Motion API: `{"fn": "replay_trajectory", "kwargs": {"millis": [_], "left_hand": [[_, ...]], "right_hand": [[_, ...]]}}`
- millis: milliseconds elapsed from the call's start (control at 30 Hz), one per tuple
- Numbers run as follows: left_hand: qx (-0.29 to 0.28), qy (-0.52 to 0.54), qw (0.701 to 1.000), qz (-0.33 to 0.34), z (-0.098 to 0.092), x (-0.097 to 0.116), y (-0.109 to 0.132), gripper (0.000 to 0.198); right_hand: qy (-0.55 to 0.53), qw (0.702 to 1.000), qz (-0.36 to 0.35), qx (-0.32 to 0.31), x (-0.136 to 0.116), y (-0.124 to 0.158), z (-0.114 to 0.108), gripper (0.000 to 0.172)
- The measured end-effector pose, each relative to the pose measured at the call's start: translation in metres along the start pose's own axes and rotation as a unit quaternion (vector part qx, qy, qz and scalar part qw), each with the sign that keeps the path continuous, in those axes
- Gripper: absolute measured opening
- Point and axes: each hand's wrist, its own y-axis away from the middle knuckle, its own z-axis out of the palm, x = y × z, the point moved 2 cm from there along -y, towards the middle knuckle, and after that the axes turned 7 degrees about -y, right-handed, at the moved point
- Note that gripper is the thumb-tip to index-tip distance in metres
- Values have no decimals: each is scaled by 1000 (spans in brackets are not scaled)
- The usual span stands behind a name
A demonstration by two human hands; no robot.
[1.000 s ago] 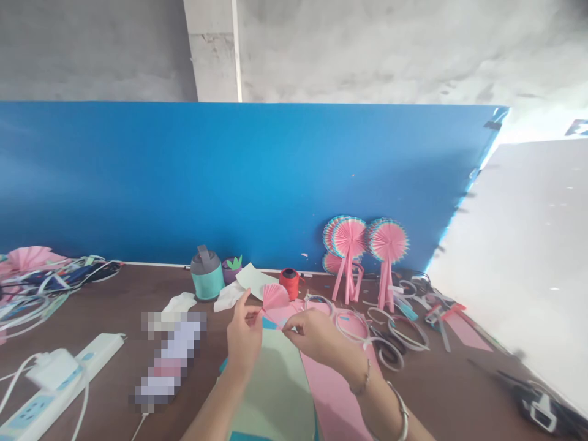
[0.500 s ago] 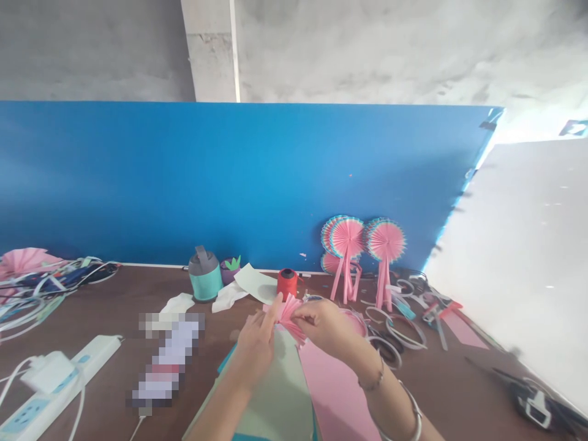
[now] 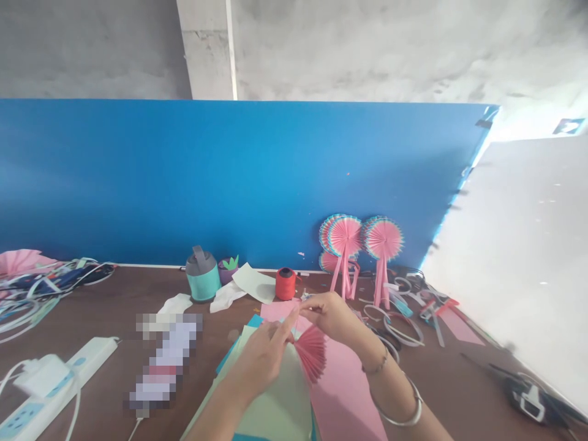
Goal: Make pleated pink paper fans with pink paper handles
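Spool point(image 3: 285, 285), red, at back of table point(image 3: 441, 392); round pink fans point(image 3: 346, 236) upright before blue panel point(image 3: 229, 177). White rings point(image 3: 414, 331) at right, overlapping; power strip point(image 3: 98, 353) cut off at lower left. Pleated pink fan point(image 3: 313, 354) above paper stack point(image 3: 282, 398), narrow end pinched by left hand point(image 3: 264, 352), partly hidden. Right hand point(image 3: 328, 313) just beyond, fingertips pressed together; cannot tell on what. Pixelated object point(image 3: 165, 361) at left, unidentifiable.
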Motion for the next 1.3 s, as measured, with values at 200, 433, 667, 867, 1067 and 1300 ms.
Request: {"fn": "replay_trajectory", "kwargs": {"millis": [200,433,667,867,1067,1300], "left_hand": [[36,311,946,-89,-8,6,-3,69],[210,481,806,-274,-9,-11,-13,95],[281,444,727,-441,-2,-30,-11,90],[273,429,729,-458,5,-37,-6,89],[258,367,771,-452,6,-37,-7,86],[207,188,906,-318,8,-24,-6,65]], "right_hand": [[-209,974,54,-69,27,-4,-6,23],[-213,970,76,-89,39,-8,10,27],[-29,996,30,-82,11,-5,25,26],[75,994,-4,-74,-12,1,30,27],[116,989,-40,-77,-21,3,36,28],[175,981,-59,-68,-27,4,36,27]]}}
